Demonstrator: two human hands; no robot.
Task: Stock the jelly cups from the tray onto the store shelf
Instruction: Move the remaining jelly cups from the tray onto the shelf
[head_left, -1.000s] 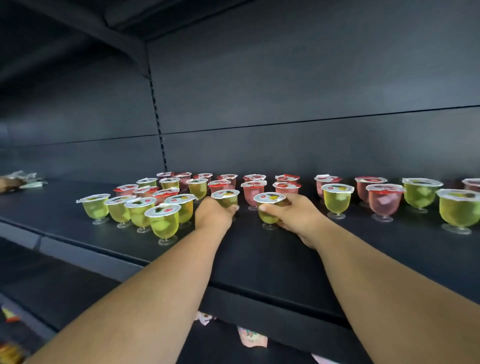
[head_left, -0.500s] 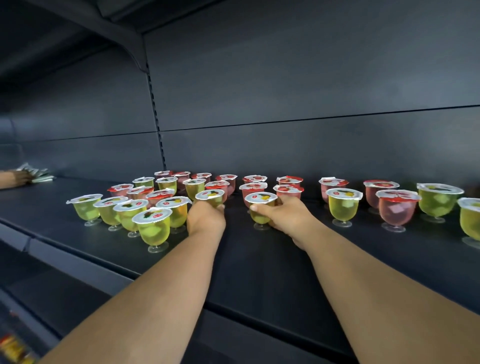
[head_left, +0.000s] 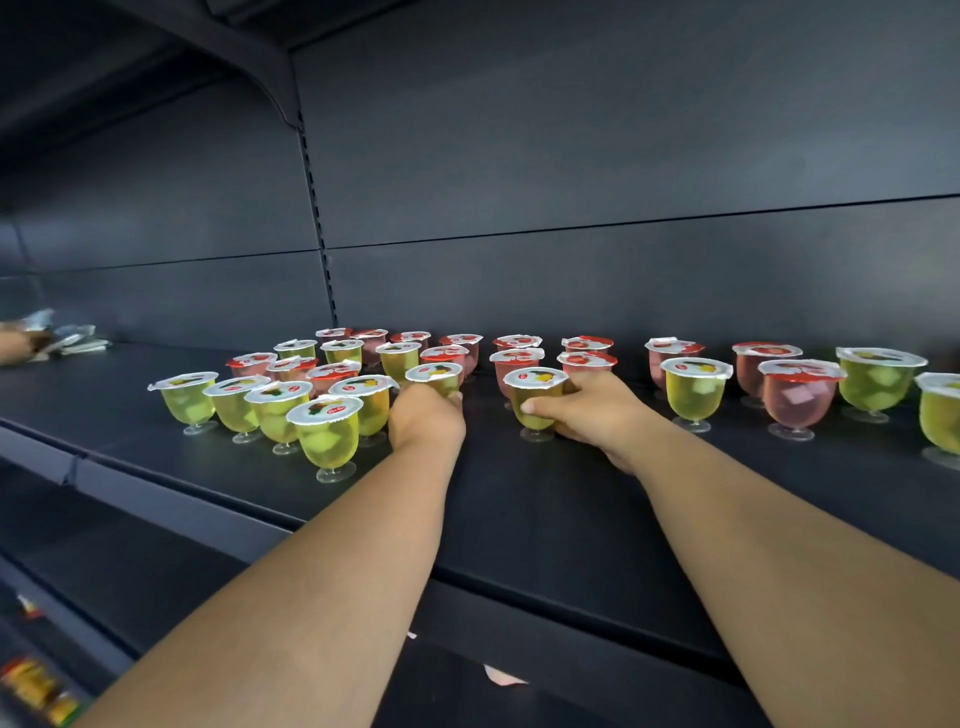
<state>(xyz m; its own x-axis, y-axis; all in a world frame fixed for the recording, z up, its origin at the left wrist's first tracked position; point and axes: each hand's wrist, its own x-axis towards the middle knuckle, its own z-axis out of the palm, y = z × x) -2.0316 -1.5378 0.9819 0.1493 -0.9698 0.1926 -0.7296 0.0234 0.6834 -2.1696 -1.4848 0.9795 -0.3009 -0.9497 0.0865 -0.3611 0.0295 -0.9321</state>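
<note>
Each hand grips a yellow jelly cup standing on the dark shelf (head_left: 545, 499). The left hand (head_left: 426, 418) wraps one cup (head_left: 435, 376). The right hand (head_left: 592, 410) curls around another (head_left: 535, 397), pink cups (head_left: 517, 358) just behind.

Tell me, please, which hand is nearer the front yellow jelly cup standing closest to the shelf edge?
Left. The left hand is just right of the front yellow jelly cup; the right hand is farther right.

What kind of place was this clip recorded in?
Most likely a shop aisle: a long dark metal shelf with a slotted upright on its back panel, rows of sealed yellow and pink footed jelly cups, and the person's hands setting more down.
</note>
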